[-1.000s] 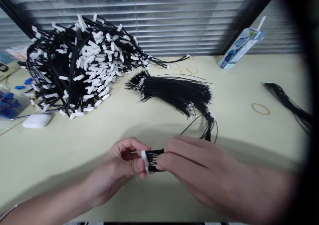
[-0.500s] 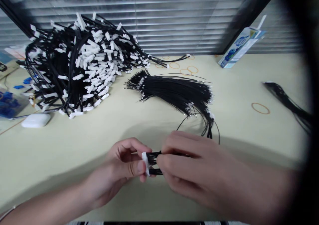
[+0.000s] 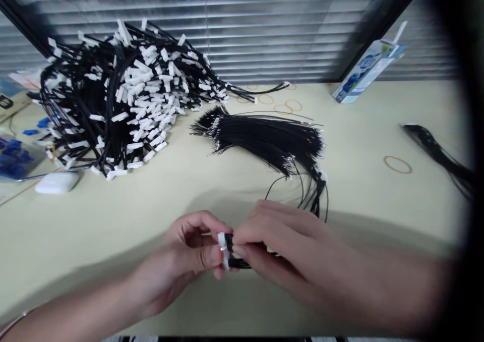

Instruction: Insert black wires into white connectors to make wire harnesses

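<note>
A white plug connector (image 3: 223, 248) is pinched between the thumb and fingers of my left hand (image 3: 192, 253). Black wires (image 3: 239, 263) run out of its right side in two groups with a gap between them. My right hand (image 3: 280, 246) is closed on black wire close to the connector, thumb and forefinger pressed together; the exact wire ends are hidden by the fingers. Behind my hands lies a bundle of loose black wires (image 3: 260, 135) with shiny metal terminals at the ends. Several wires trail from its right end toward my right hand.
Finished-looking black cables with white connectors (image 3: 147, 90) are heaped at the back left. A white case (image 3: 56, 182) and blue pieces (image 3: 15, 158) lie left. A drink carton (image 3: 363, 72) stands at the back right. Another black cable bundle (image 3: 434, 145) and a rubber band (image 3: 398, 164) lie right.
My right hand has moved left, closer to the connector, and its thumb now shows against the forefinger. The trailing wires have shifted. My left hand keeps its hold.
</note>
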`<state>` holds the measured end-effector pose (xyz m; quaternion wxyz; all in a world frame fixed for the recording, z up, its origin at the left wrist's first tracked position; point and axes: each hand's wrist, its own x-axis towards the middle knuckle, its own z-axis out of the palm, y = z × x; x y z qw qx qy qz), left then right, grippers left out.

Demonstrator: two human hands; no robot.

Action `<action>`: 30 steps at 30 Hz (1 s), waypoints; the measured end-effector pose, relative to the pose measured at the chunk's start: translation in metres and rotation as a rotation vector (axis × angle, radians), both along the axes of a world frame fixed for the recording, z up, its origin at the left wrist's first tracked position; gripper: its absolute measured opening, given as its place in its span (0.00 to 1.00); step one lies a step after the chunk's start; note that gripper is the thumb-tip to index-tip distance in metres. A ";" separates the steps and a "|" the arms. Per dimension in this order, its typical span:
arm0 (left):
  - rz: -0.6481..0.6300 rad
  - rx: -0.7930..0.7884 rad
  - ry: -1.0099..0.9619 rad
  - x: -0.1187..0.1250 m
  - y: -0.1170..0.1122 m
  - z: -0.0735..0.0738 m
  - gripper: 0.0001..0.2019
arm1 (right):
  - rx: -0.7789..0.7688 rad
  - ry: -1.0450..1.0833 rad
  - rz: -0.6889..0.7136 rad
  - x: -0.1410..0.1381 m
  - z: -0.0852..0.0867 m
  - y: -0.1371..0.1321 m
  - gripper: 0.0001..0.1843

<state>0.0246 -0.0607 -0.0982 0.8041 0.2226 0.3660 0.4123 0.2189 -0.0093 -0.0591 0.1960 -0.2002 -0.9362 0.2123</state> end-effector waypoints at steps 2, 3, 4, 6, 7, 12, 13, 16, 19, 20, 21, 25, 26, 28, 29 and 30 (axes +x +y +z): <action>0.013 -0.001 -0.004 0.000 0.000 -0.001 0.06 | 0.060 0.088 0.026 0.000 -0.003 0.001 0.12; 0.020 -0.003 -0.008 0.000 0.000 -0.002 0.07 | 0.093 0.121 0.034 0.000 -0.003 0.001 0.13; 0.024 -0.007 -0.012 0.000 0.000 -0.003 0.08 | 0.137 0.119 0.035 0.000 -0.003 0.002 0.14; 0.033 -0.014 -0.013 -0.001 0.000 -0.004 0.10 | 0.237 0.090 0.042 0.001 0.000 0.001 0.16; 0.035 -0.020 -0.008 -0.002 0.000 -0.004 0.11 | 0.279 0.074 0.046 0.002 0.002 0.001 0.16; 0.032 -0.019 0.035 -0.002 0.000 -0.005 0.10 | 0.354 0.014 0.056 0.003 0.004 0.000 0.20; 0.037 -0.021 0.049 -0.002 0.000 -0.005 0.09 | 0.366 0.022 0.057 0.002 0.002 0.000 0.21; 0.062 -0.017 0.071 -0.001 0.000 -0.005 0.09 | 0.350 0.068 0.038 0.002 -0.001 0.003 0.19; 0.081 0.021 0.064 -0.002 0.001 -0.005 0.09 | 0.289 0.058 -0.009 0.003 0.002 0.005 0.18; 0.085 0.032 0.068 -0.002 0.001 -0.005 0.09 | 0.299 0.075 -0.009 0.004 0.003 0.005 0.18; 0.094 0.035 0.077 -0.003 0.002 -0.004 0.09 | 0.324 0.124 -0.024 0.005 0.005 0.005 0.17; 0.106 0.010 0.089 -0.001 0.002 -0.002 0.09 | 0.455 0.339 -0.107 0.008 0.006 0.002 0.15; 0.102 0.012 0.082 -0.001 0.002 -0.002 0.08 | 0.451 0.296 -0.081 0.009 0.006 0.001 0.14; 0.092 0.037 0.060 0.000 0.002 -0.002 0.09 | 0.387 0.128 0.012 0.011 0.007 0.000 0.12; 0.089 0.050 0.053 0.000 0.002 -0.003 0.09 | 0.344 0.062 0.042 0.012 0.007 0.000 0.11; 0.085 0.060 0.049 -0.001 0.002 -0.003 0.09 | 0.305 0.013 0.061 0.013 0.006 0.001 0.11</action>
